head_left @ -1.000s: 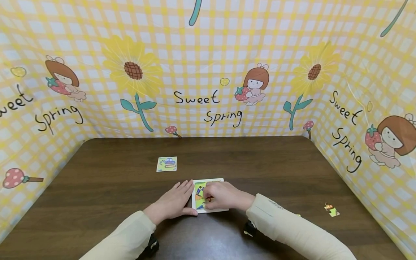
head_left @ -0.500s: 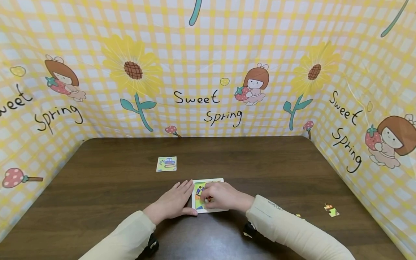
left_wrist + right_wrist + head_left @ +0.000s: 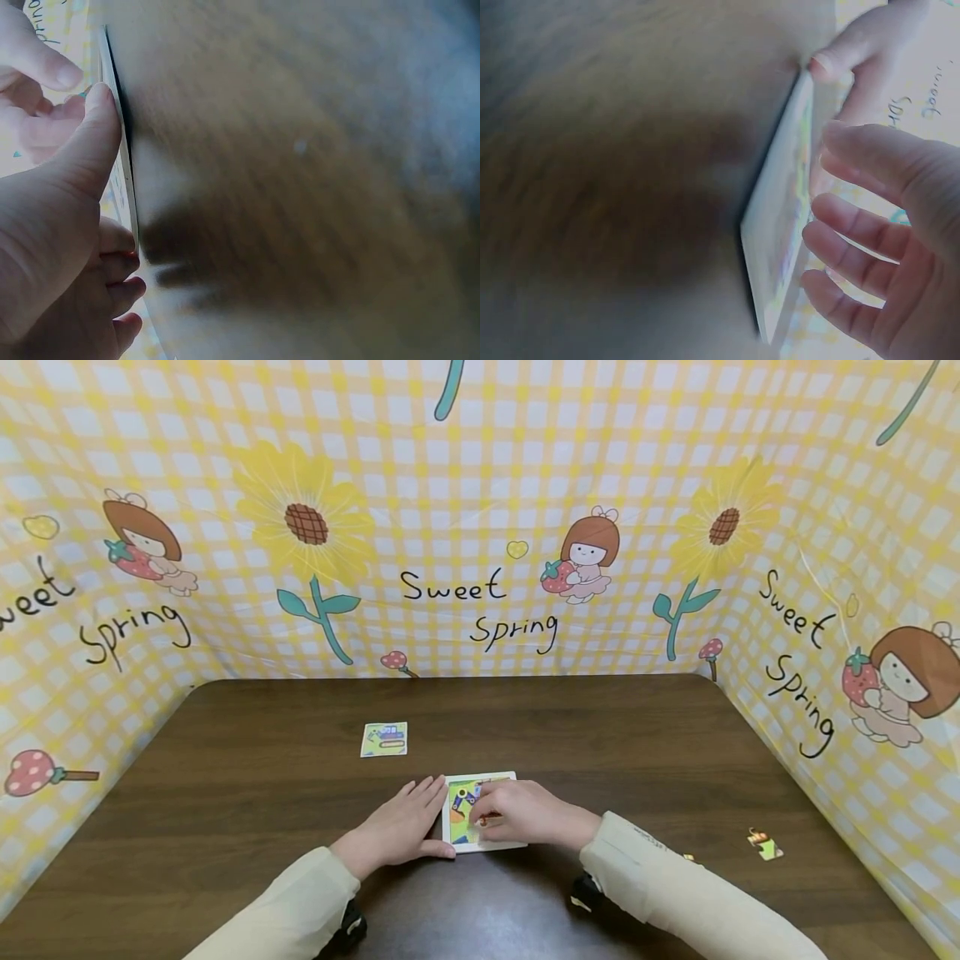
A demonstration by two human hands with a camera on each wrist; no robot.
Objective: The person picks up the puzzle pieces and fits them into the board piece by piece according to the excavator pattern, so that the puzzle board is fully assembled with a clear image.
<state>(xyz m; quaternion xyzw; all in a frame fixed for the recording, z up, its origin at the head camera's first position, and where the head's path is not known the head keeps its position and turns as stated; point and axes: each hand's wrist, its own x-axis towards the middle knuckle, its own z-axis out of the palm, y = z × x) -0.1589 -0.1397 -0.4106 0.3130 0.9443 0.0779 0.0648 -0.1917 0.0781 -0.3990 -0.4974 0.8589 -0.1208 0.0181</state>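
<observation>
A small jigsaw puzzle [image 3: 461,827] in a white-rimmed tray [image 3: 447,833] lies on the table; its picture is mostly green, with blue and orange parts. My left hand [image 3: 393,827] rests at the tray's left side, fingers straight, the thumb at the near left corner. Over the middle and right of the puzzle is my right hand [image 3: 525,812], its fingers loosely bent with the tips close to the pieces. In the right wrist view no piece shows between the thumb and fingers of the right hand [image 3: 885,225]. The right hand hides much of the picture.
A square picture card [image 3: 385,739] with a blue excavator lies farther back on the left. One loose puzzle piece [image 3: 765,844] is on the right; a second small piece [image 3: 688,857] peeks out beside the right sleeve. A checked cloth [image 3: 450,627] walls the table.
My right hand first shifted slightly left over the puzzle, then drew back a little to the right, uncovering more of the picture's left part. The left hand has stayed still.
</observation>
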